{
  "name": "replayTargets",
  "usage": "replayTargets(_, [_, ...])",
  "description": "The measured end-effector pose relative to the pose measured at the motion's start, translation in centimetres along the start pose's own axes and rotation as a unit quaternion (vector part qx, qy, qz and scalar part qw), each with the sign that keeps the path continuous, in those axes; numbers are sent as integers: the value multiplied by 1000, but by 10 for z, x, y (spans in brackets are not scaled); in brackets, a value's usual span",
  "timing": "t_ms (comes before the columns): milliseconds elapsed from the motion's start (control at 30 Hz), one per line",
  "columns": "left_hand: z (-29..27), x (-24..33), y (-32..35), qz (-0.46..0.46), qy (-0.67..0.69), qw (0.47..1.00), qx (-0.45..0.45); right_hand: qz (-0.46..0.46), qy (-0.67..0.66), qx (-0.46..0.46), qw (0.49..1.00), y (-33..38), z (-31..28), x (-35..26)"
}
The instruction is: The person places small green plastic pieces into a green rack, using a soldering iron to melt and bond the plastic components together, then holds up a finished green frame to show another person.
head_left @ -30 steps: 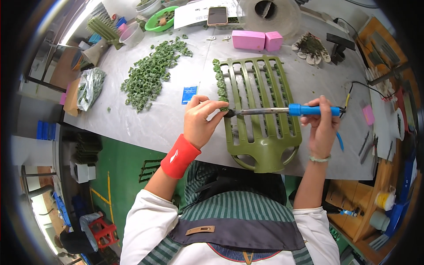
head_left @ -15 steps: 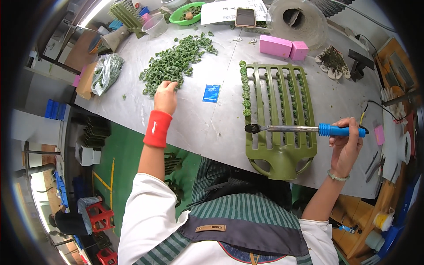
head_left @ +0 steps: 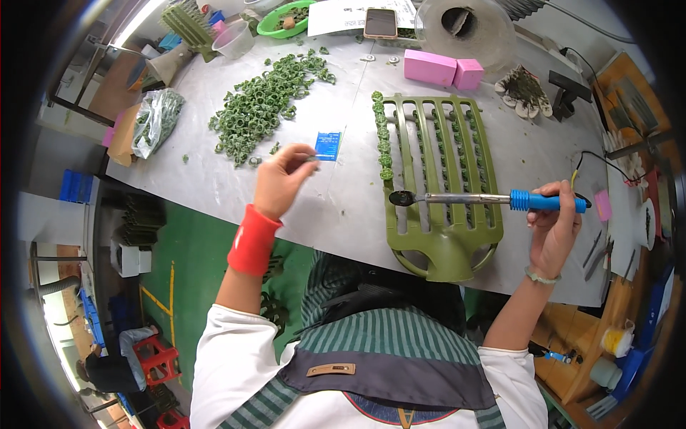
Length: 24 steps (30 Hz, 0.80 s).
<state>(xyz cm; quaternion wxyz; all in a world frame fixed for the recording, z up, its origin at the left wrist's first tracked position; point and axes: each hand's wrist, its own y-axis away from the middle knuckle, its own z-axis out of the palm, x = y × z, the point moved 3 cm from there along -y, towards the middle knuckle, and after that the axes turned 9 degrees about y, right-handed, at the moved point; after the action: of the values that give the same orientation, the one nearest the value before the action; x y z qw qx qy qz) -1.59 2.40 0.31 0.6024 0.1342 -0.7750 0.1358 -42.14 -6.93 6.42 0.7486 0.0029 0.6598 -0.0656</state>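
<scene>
My right hand (head_left: 554,227) grips the blue handle of a soldering iron (head_left: 464,199), held level. Its dark round tip hovers over the lower left of an olive-green slotted plastic frame (head_left: 449,247). Small green rings (head_left: 384,136) line the frame's left bar, and more sit along its other bars. My left hand (head_left: 280,180), with a red wristband, is pinched between the ring pile and the frame, beside a blue card (head_left: 327,146). A tiny dark thing shows at its fingertips, too small to make out. The loose pile of green rings (head_left: 250,114) lies beyond it.
Pink blocks (head_left: 429,68) and a stained glove (head_left: 525,93) lie behind the frame. A duct mouth (head_left: 461,28), a phone (head_left: 380,23) and a green basin (head_left: 284,21) stand at the back. A plastic bag (head_left: 157,121) is at left. Another person (head_left: 114,368) sits at lower left.
My left hand has left the near edge of the ring pile and moved right, toward the blue card, with fingers pinched. My right hand still holds the soldering iron over the frame.
</scene>
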Motion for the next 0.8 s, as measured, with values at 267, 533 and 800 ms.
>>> replayTargets(267, [84, 55, 39, 233, -143, 960, -56, 6, -12, -4, 1000, 1, -3, 11])
replayTargets(533, [105, 46, 37, 292, -208, 933, -36, 16, -45, -29, 998, 2, 9, 26])
replayTargets(800, [103, 39, 38, 292, -218, 931, -30, 6, -7, -10, 1000, 0, -6, 10])
